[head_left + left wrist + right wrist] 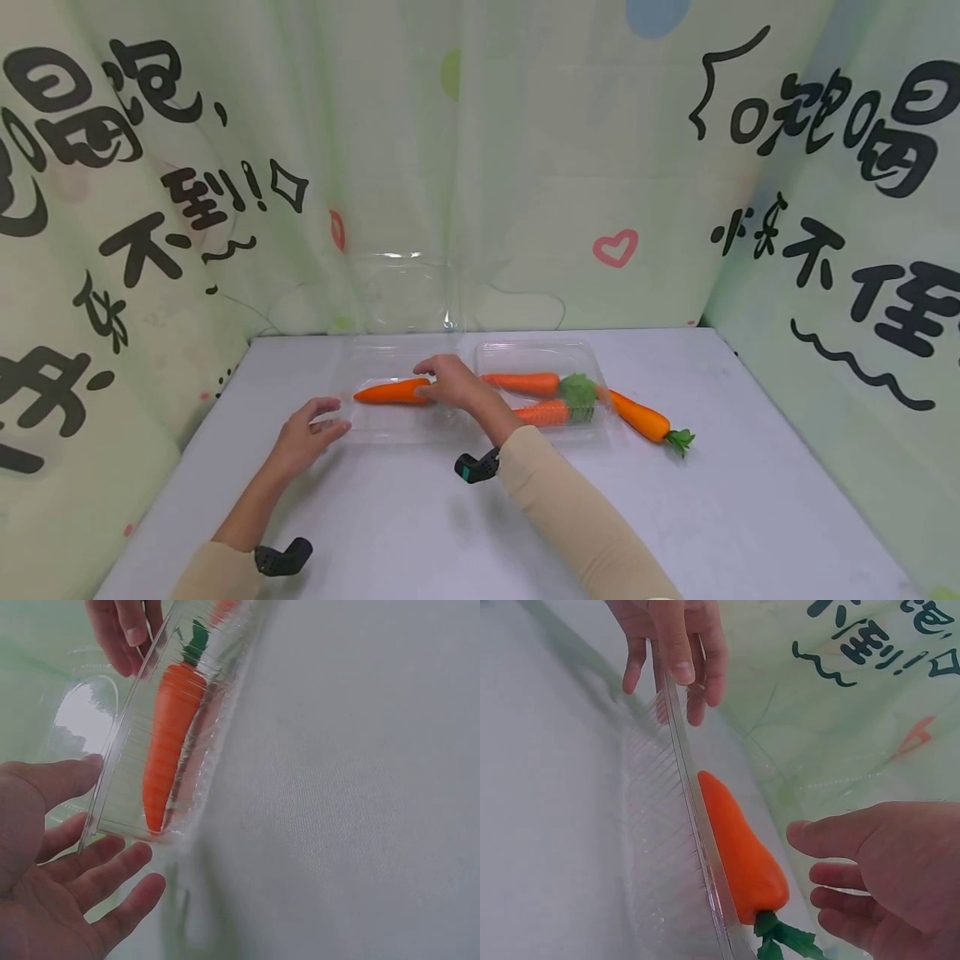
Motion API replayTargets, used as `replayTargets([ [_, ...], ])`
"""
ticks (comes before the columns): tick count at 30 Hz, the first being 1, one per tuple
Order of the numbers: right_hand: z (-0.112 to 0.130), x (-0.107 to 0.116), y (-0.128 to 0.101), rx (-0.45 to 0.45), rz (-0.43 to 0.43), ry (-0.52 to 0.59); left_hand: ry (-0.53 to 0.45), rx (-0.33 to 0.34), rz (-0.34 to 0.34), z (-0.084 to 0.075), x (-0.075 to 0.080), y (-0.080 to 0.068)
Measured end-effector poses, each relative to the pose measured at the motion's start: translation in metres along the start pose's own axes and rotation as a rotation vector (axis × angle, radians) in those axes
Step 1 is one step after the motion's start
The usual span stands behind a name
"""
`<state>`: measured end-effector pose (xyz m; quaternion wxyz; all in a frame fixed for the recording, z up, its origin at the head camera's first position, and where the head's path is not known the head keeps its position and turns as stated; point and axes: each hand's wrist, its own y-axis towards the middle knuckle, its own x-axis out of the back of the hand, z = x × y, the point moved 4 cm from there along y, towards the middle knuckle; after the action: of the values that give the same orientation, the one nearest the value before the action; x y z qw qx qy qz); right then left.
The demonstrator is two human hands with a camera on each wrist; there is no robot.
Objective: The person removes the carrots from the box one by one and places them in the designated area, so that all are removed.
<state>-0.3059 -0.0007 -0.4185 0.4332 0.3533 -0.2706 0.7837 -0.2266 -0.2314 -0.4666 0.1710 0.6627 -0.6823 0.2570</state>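
A clear plastic box (382,435) stands near the back of the table with an orange carrot (390,392) lying lengthwise inside. The carrot's green top (784,937) points toward my right hand (453,383), which hovers over that end. In the right wrist view, the right thumb and fingers are apart, with nothing between them. My left hand (303,437) is at the box's left end. Its fingers are spread, with the thumb (71,780) close to the rim; whether it touches is unclear. Raised behind the box is its clear lid (405,292).
To the right is a second clear box (536,346) with two carrots (528,382) in it. Another carrot (641,417) lies at that box's right side, its leaves on the white table (750,500). A printed curtain (540,167) encloses the back and sides.
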Motion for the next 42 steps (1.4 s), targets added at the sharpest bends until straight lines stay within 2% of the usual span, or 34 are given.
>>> replayTargets([
  [14, 0.001, -0.007, 0.009, -0.029, -0.014, 0.005, -0.009, 0.003, -0.006, 0.001, 0.001, -0.002],
  [20, 0.001, -0.013, 0.013, -0.005, -0.02, -0.012, -0.013, -0.006, 0.005, 0.0, 0.001, -0.001],
  [28, -0.002, -0.017, 0.016, -0.011, 0.0, -0.067, -0.007, -0.015, 0.004, 0.001, 0.0, 0.0],
  [42, 0.001, -0.025, 0.014, -0.027, 0.021, -0.093, -0.012, -0.021, 0.004, 0.003, 0.002, 0.001],
])
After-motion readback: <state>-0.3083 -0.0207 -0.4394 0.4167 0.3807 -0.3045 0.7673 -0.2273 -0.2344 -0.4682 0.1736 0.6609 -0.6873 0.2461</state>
